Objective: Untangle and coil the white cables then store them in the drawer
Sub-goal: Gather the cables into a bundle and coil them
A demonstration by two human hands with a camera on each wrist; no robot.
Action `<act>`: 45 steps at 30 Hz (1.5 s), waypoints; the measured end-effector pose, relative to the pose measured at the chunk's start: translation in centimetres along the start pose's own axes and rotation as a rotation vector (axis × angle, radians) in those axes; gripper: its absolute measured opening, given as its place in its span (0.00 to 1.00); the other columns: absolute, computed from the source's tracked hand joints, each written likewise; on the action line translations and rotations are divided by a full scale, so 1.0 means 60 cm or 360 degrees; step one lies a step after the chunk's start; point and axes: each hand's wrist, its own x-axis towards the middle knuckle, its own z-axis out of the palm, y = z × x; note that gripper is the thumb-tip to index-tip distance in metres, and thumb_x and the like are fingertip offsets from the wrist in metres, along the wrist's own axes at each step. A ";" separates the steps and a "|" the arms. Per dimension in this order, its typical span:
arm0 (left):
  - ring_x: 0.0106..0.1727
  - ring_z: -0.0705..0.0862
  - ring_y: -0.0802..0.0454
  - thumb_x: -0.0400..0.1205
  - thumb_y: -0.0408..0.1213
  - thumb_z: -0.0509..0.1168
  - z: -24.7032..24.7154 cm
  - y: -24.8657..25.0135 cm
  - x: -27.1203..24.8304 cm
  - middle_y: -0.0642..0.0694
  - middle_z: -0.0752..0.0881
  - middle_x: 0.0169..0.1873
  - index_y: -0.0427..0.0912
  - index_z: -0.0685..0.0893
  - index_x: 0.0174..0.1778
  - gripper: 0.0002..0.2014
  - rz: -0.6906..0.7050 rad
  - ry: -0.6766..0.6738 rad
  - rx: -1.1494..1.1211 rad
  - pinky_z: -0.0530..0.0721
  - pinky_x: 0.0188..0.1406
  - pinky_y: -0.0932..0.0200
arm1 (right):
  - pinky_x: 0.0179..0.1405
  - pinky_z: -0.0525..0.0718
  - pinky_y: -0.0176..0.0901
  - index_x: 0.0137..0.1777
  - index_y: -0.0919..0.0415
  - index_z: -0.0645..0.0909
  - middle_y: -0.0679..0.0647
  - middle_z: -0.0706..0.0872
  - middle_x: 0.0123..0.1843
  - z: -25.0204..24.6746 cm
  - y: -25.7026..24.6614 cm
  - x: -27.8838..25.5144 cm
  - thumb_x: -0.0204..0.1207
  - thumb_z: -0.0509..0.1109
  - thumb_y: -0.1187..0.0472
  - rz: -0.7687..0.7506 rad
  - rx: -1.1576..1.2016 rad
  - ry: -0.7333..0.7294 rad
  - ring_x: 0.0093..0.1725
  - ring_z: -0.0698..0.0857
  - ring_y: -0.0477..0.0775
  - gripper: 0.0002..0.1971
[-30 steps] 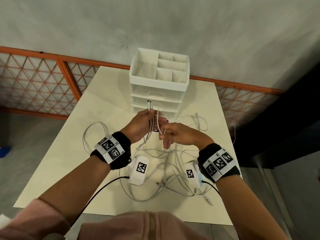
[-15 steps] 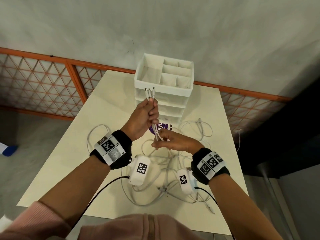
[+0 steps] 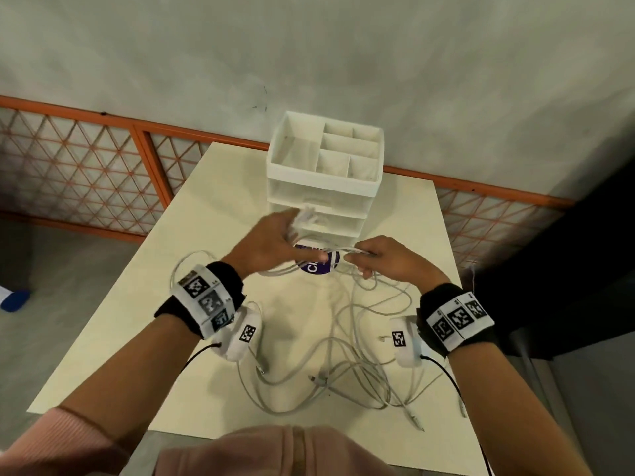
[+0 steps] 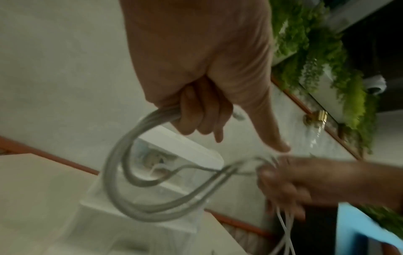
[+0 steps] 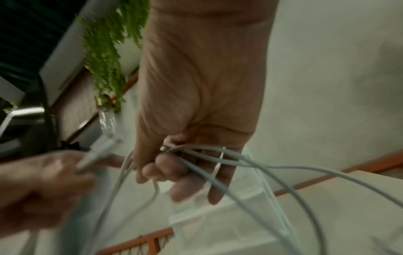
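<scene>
Several white cables (image 3: pixel 347 359) lie tangled on the cream table (image 3: pixel 213 214), running up to both hands. My left hand (image 3: pixel 271 242) grips a bundle of the cable ends, connectors (image 3: pixel 305 214) sticking out toward the drawer unit (image 3: pixel 323 197). In the left wrist view its fingers (image 4: pixel 196 112) curl round the strands (image 4: pixel 122 155), which loop down and across. My right hand (image 3: pixel 381 259) grips the same strands a short way to the right; the right wrist view shows the cables (image 5: pixel 218 158) passing through its curled fingers (image 5: pixel 165 165). The white unit's drawers look closed.
A purple round sticker (image 3: pixel 319 262) lies on the table below the hands. An open compartment tray (image 3: pixel 326 156) tops the drawer unit. An orange lattice railing (image 3: pixel 86 166) and a wall stand behind the table. A loose cable loop (image 3: pixel 192 262) lies left of my left wrist.
My hands have drawn apart sideways, stretching the cable bundle between them. The left hand has dropped lower and tilted, so the connectors now point at the drawers.
</scene>
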 end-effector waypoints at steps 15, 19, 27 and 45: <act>0.24 0.69 0.57 0.82 0.39 0.64 -0.053 -0.045 0.027 0.51 0.71 0.21 0.51 0.65 0.25 0.21 0.0149 0.0476 0.0286 0.68 0.27 0.67 | 0.34 0.77 0.32 0.30 0.60 0.79 0.48 0.80 0.24 -0.056 0.096 -0.025 0.75 0.72 0.53 0.0210 0.0239 0.0205 0.23 0.80 0.38 0.15; 0.32 0.74 0.42 0.81 0.44 0.65 -0.040 -0.075 0.039 0.46 0.75 0.24 0.45 0.71 0.26 0.18 -0.0289 0.0517 0.0313 0.69 0.35 0.55 | 0.39 0.76 0.31 0.34 0.58 0.80 0.51 0.76 0.28 -0.095 0.080 -0.034 0.80 0.65 0.54 0.0110 0.0384 0.0365 0.31 0.78 0.45 0.14; 0.28 0.72 0.58 0.65 0.47 0.80 -0.021 -0.056 0.031 0.55 0.73 0.27 0.49 0.75 0.38 0.19 -0.0244 0.0415 0.0019 0.69 0.29 0.61 | 0.25 0.66 0.29 0.39 0.57 0.85 0.44 0.70 0.23 -0.126 -0.003 -0.021 0.81 0.64 0.53 -0.0128 -0.0001 0.0462 0.22 0.66 0.42 0.13; 0.20 0.67 0.61 0.85 0.44 0.58 -0.025 0.027 0.074 0.55 0.70 0.17 0.54 0.75 0.29 0.16 0.0404 0.0547 -0.0255 0.65 0.23 0.69 | 0.44 0.81 0.41 0.39 0.64 0.79 0.48 0.78 0.21 -0.034 0.057 0.004 0.77 0.71 0.60 0.0098 0.0286 -0.0134 0.27 0.78 0.52 0.09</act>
